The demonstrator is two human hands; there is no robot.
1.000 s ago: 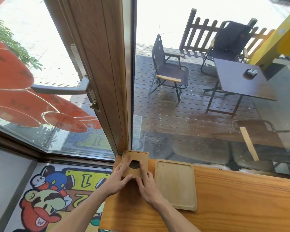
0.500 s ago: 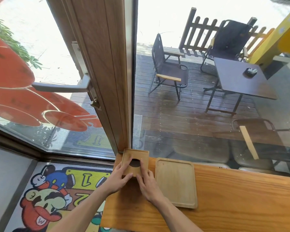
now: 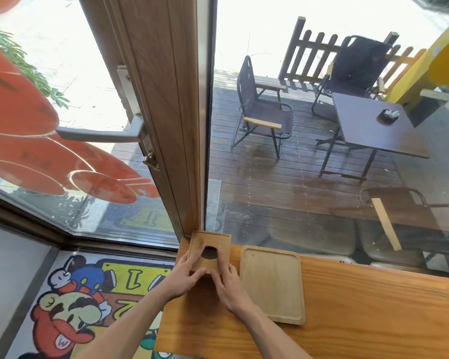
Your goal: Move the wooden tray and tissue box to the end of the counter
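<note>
Cupping box (image 3: 210,251) with left hand (image 3: 184,277) and right hand (image 3: 227,288), both grasping its near edge, seemingly nudging it into counter (image 3: 373,307) corner, beside tray (image 3: 271,282).

floor mat (image 3: 88,294), near left, beside the counter: cartoon picture with a yellow panel bearing large dark outlined characters; a "1" shape shows, seen from this side, and the rest cannot be made out.
cap of the cartoon figure on the mat: a white patch with a letter that reads as "W" from this side.
glass door panel (image 3: 70,161), left: orange decal shapes with faint marks inside them, too blurred to read.
reflection in the lower glass (image 3: 148,218), near the door frame: the mat's yellow panel mirrored, with an "I I"-like mark, not readable as a word.
</note>
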